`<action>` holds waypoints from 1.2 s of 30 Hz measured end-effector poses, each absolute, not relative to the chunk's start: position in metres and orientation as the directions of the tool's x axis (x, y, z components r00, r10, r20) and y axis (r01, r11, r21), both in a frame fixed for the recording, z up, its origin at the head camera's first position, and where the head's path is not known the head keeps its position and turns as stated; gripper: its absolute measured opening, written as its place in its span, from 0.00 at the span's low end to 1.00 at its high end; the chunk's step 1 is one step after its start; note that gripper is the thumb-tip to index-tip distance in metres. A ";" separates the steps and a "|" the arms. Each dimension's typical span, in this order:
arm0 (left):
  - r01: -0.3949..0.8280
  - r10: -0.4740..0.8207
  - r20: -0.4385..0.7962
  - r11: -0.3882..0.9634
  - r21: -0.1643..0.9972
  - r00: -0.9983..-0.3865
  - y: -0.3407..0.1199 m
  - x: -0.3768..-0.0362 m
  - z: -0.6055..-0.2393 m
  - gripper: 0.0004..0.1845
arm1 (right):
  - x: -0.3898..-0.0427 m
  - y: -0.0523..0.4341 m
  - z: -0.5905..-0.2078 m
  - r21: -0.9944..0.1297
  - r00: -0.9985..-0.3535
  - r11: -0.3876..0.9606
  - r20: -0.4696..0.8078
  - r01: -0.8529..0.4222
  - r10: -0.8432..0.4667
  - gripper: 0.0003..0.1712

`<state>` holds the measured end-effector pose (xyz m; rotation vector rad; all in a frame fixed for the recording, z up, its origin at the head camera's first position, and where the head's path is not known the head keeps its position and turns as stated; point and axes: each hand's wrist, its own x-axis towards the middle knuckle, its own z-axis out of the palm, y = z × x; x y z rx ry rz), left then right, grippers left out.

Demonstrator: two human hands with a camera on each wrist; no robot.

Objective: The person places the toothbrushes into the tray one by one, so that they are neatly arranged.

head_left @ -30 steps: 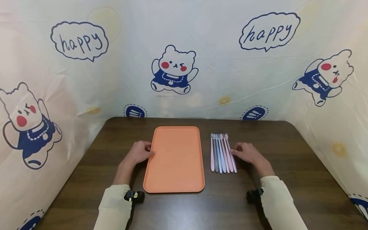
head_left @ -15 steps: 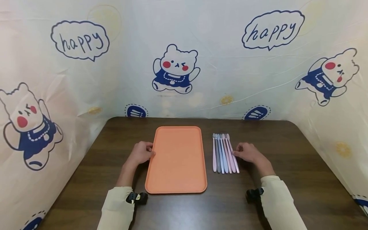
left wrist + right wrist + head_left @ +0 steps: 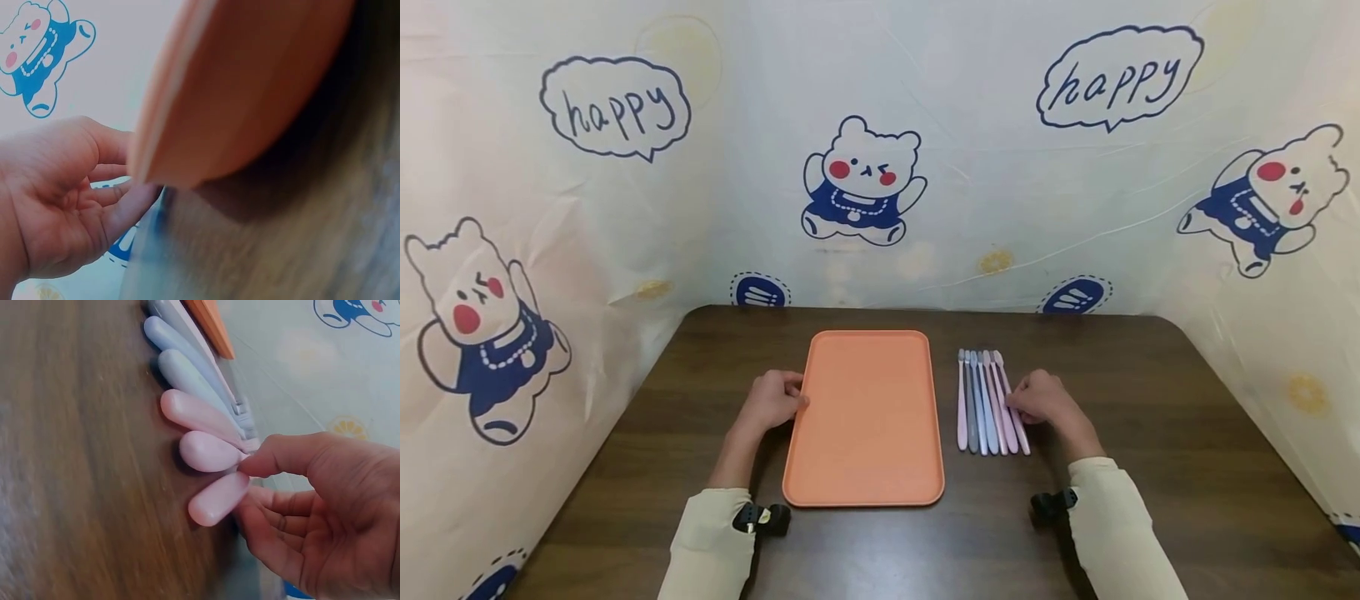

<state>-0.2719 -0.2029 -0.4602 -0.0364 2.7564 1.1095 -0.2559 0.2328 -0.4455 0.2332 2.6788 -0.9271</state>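
On the dark wooden table [image 3: 1150,433], centre: one orange tray [image 3: 865,417], rectangular with rounded corners, lying flat with its long side running away from the person. At its left edge, about midway along: the left hand [image 3: 771,402], fingers loosely curled against the rim; the left wrist view shows the fingertips [image 3: 134,203] touching the tray's edge and underside, thumb on the outer side, so the hand holds the rim lightly. Right of the tray and apart from it: a row of six toothbrushes [image 3: 988,404], laid side by side and touching, heads pointing away from the person, handles toward them; colours from the tray side run pink, grey, pale blue, pale blue, pink, pink. At the row's right side: the right hand [image 3: 1041,400], thumb and fingers closed in a pinch on the outermost pink toothbrush [image 3: 219,499], which the right wrist view shows angled slightly out from its neighbours at the handle end. Both forearms wear cream sleeves [image 3: 1112,533]. Around the table on three sides: a pale printed curtain [image 3: 1000,167] with cartoon bears and "happy" speech bubbles.
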 end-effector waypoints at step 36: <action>-0.045 0.028 -0.085 0.662 0.748 -0.996 -0.187 -0.272 -0.467 0.20 | -0.252 0.228 -0.447 -0.791 -0.967 0.572 -0.254 0.217 0.016 0.21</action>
